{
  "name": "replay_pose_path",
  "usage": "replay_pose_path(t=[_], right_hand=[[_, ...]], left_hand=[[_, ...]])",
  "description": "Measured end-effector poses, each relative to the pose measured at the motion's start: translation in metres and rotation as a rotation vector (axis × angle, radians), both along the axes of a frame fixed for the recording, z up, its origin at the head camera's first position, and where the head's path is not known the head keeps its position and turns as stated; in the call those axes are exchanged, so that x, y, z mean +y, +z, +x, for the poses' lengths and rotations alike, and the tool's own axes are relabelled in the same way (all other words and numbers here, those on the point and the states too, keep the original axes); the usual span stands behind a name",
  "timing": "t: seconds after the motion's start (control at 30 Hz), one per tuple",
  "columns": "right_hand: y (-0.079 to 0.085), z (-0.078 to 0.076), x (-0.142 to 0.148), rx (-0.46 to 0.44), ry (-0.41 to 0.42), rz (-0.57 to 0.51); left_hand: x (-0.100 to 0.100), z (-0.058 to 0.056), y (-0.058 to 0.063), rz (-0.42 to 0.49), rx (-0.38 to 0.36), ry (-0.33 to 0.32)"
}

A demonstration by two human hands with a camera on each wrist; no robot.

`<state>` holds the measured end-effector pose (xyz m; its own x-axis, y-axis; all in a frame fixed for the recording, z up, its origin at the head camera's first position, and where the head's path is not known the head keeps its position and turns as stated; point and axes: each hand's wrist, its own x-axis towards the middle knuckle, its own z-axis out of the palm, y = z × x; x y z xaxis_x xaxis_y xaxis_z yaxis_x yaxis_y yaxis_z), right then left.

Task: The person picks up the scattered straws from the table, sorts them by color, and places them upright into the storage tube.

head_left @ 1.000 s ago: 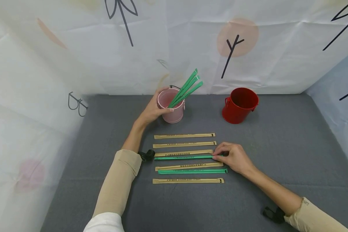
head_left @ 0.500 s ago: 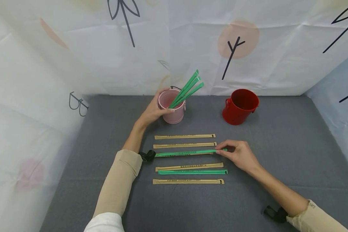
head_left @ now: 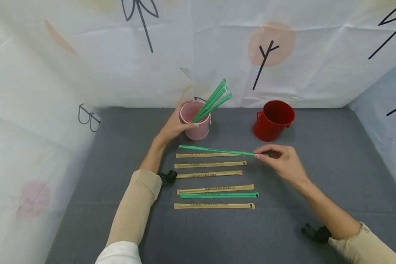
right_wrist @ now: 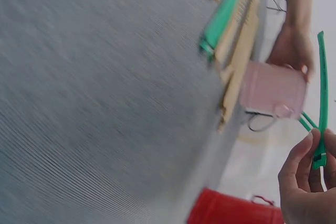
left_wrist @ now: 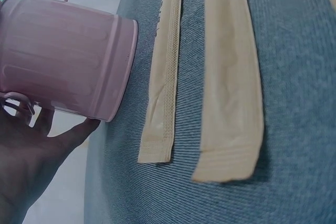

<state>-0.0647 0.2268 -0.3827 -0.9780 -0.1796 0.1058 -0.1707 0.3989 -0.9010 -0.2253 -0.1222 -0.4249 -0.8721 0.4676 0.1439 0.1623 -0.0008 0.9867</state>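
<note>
My right hand [head_left: 282,161] pinches a slim green wrapped straw [head_left: 214,149] near its right end, between thumb and fingers. The straw is raised, overlapping the farthest tan wrapped straw [head_left: 206,156] in the head view. In the right wrist view the held straw [right_wrist: 323,82] points up from the fingertips. At the back, my left hand [head_left: 175,126] grips the side of a small pink bucket [head_left: 198,132], thumb near the front of its rim. Three green wrapped straws [head_left: 212,101] lean out of that bucket to the right. The left wrist view shows the pink bucket [left_wrist: 58,56] from the side.
Several tan wrapped straws [head_left: 214,206] lie in rows on the grey cloth table [head_left: 224,234]. Among them is another green wrapped straw [head_left: 219,195]. A red bucket [head_left: 267,126] stands at the back right. White patterned cloth [head_left: 217,47] hangs behind the table.
My right hand has lifted the green straw off the middle of the rows and carried it away toward the back. The left hand stays on the pink bucket.
</note>
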Motion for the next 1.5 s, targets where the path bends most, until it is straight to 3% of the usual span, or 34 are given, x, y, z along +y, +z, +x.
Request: replay_pose_path(t=[0.3,0.47,0.53,0.67,0.83,1.23,1.4,1.5], right_hand=[[0.037,-0.016,0.006,0.119,-0.056,0.004],[0.067,-0.020,-0.003,0.122,-0.081,-0.036],[0.072,-0.024,-0.005,0.122,-0.095,-0.025],[0.069,-0.038,-0.002,0.119,-0.118,0.000],[0.060,-0.057,0.001,0.121,-0.115,0.014],[0.057,-0.077,-0.014,0.213,-0.107,0.134],[0.057,-0.083,-0.025,0.229,-0.071,0.123],[0.055,-0.088,-0.033,0.222,-0.050,0.050]], left_hand=[[-0.002,0.000,0.000,-0.006,0.019,0.000],[-0.002,0.001,0.004,-0.010,-0.006,0.005],[-0.002,0.002,0.007,-0.014,-0.027,0.000],[-0.002,0.005,0.012,-0.014,-0.051,-0.009],[-0.002,0.005,0.007,-0.021,-0.049,0.008],[-0.001,0.005,0.001,0.015,-0.029,0.008],[0.000,0.006,0.000,0.014,-0.029,0.005],[0.000,0.007,0.001,0.007,-0.033,0.007]])
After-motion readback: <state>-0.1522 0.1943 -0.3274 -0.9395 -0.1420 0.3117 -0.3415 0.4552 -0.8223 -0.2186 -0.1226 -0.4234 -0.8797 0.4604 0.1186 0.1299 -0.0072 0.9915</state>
